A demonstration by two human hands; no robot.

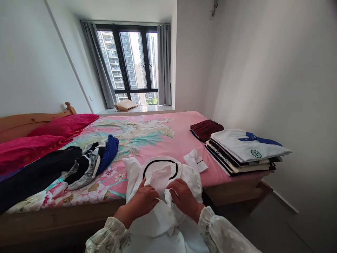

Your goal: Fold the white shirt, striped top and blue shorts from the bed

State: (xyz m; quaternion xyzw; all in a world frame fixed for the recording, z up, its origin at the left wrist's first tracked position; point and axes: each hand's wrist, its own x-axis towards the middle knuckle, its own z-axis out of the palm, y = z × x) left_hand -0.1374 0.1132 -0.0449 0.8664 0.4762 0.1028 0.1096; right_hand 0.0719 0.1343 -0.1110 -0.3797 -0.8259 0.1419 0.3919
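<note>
A white shirt (158, 219) with a black stripe round its collar lies over the near edge of the bed, its lower part hanging toward me. My left hand (144, 197) grips the fabric at the left of the neck opening, fingers closed on it. On the other side of the opening, my right hand (182, 196) pinches the cloth near the collar. One cuff with a thin dark line rests at the shirt's upper right. The shirt's lower end runs out of view at the bottom.
To the right stands a stack of folded clothes (247, 146), a white polo on top, with folded red plaid cloth (206, 129) behind it. Loose dark and striped garments (88, 163) lie left on the floral bedsheet (181, 130). Crimson pillows (65, 124) sit by the wooden headboard (34, 121).
</note>
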